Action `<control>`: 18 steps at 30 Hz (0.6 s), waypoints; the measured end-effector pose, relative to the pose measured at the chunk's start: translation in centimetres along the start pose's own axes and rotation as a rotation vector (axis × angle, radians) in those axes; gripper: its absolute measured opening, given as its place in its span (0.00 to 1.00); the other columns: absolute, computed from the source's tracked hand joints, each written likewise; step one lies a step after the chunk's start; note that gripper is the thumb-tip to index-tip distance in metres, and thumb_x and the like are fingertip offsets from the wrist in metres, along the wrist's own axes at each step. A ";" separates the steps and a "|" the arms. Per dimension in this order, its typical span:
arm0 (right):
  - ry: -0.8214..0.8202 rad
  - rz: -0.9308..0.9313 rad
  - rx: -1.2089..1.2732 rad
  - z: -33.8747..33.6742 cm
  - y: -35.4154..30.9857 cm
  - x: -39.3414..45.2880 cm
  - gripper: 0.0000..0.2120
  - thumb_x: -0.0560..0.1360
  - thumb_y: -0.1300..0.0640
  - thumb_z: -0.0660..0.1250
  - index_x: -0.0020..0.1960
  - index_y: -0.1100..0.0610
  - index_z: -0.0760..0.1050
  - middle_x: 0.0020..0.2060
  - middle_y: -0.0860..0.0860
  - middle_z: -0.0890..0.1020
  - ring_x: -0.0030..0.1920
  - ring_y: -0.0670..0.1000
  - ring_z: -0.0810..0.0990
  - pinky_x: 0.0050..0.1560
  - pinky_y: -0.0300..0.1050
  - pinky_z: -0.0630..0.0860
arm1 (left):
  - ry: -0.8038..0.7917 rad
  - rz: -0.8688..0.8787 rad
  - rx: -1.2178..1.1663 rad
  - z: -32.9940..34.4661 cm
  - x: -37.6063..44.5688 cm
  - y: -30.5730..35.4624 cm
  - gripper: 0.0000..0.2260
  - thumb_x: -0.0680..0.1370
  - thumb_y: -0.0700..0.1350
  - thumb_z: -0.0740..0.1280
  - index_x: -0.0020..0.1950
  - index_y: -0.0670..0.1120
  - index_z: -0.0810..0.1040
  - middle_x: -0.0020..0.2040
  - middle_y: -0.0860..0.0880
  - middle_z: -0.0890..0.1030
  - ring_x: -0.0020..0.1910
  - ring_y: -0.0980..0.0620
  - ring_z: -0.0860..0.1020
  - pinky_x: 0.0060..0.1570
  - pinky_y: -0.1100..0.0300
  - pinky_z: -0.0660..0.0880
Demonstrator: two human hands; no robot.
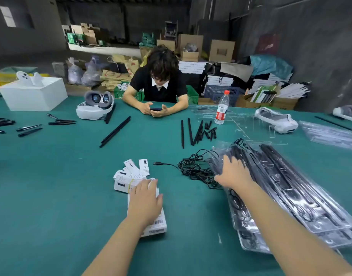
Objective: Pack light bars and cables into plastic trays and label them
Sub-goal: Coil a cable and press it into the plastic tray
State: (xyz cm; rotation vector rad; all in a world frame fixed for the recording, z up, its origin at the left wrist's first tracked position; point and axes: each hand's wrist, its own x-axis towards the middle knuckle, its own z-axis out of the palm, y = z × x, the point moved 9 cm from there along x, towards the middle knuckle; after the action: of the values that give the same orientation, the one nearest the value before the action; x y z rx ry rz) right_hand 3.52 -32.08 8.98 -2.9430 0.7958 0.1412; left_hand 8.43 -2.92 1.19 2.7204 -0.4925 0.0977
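Two hands work at the near edge of the green table [51, 196], each on a different pile. My left hand [145, 202] lies flat, fingers straight, on the stack of white labels [155, 226], with a rubber-banded bundle of labels [125, 180] fanned just beyond its fingertips. My right hand [234, 174] rests with fingers spread and relaxed on the upper left corner of the clear plastic trays [290, 196], gripping nothing that I can make out. The trays sit stacked at my right, already holding light bars and cables, their long axis running diagonally from the far centre toward the near right edge. A tangle of black cable [195, 168] lies between the two hands, touching the trays' left edge, its USB plug [157, 163] pointing left toward the labels. The right hand is plainly nearer both trays and cable; the left is nearer the labels, so labelling likely means carrying a label rightward across the cable. Loose light bars [191, 132] lie well beyond, past the cable, near a water bottle [222, 108]. Bare table opens to the left of the labels and in the near strip between my forearms; the trays' near end seems to overhang the table edge, which could let them tip.
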 end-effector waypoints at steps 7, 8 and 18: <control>0.105 -0.037 0.054 0.5 -0.5 -0.7 0.27 0.78 0.56 0.64 0.75 0.56 0.62 0.77 0.53 0.64 0.75 0.62 0.63 0.73 0.63 0.62 | -0.021 0.064 0.223 2.3 -1.0 0.2 0.19 0.83 0.52 0.52 0.70 0.50 0.73 0.73 0.49 0.69 0.81 0.45 0.50 0.77 0.47 0.47; 0.137 -0.062 0.082 -0.1 -0.8 -0.9 0.25 0.78 0.58 0.63 0.74 0.56 0.64 0.77 0.53 0.65 0.74 0.62 0.65 0.72 0.62 0.66 | -0.034 0.055 0.231 2.2 -0.9 0.2 0.19 0.84 0.53 0.50 0.69 0.51 0.73 0.74 0.49 0.67 0.81 0.46 0.49 0.77 0.48 0.46; 0.283 -0.224 0.391 -4.2 -2.3 -2.7 0.29 0.75 0.66 0.62 0.75 0.51 0.69 0.72 0.51 0.74 0.31 0.45 0.72 0.41 0.42 0.77 | 0.232 0.061 -0.525 -6.4 5.2 5.4 0.17 0.80 0.40 0.64 0.68 0.44 0.75 0.65 0.47 0.76 0.65 0.48 0.73 0.67 0.56 0.68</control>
State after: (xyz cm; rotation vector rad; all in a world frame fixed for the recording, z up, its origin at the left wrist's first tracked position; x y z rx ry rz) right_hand 2.61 -29.17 13.56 -2.6751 0.4469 -0.4072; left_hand 11.34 -6.94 9.71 2.1495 -0.4565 0.2581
